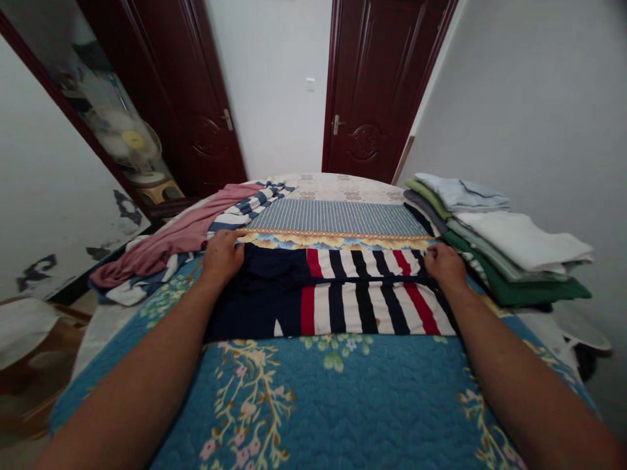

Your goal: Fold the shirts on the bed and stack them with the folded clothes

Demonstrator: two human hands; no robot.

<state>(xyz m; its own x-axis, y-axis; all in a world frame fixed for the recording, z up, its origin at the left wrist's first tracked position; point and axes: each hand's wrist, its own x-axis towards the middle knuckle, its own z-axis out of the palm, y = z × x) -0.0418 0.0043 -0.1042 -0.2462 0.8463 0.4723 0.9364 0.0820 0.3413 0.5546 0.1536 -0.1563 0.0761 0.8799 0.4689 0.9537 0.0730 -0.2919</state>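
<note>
a striped garment [353, 300], navy at its left part and banded in white, black and red across the rest, is spread flat on a blue floral quilt [313, 405] that covers the bed. the garment lies across the middle of the bed, with its far edge folded over toward the near side.

the left hand [223, 256] is laid on the far left corner of the garment, where the navy cloth is; its fingers are curled down over the folded edge and appear closed on the cloth. the right hand [443, 264] is placed on the far right corner, over the striped part, with the fingers likewise bent onto the edge and pressed on the fabric. the two hands are held well apart, one at each end of the fold, and both forearms are stretched forward over the quilt.

just beyond the garment a blue striped cloth with a yellow flowered border [337, 222] is laid flat. to the left a pink garment [181, 238] is heaped over a blue and white striped one [249, 209]. to the right a stack of folded clothes [494, 248] in white, grey, pale blue and green is seen beside the wall. two dark red doors [377, 85] are seen behind the bed.
</note>
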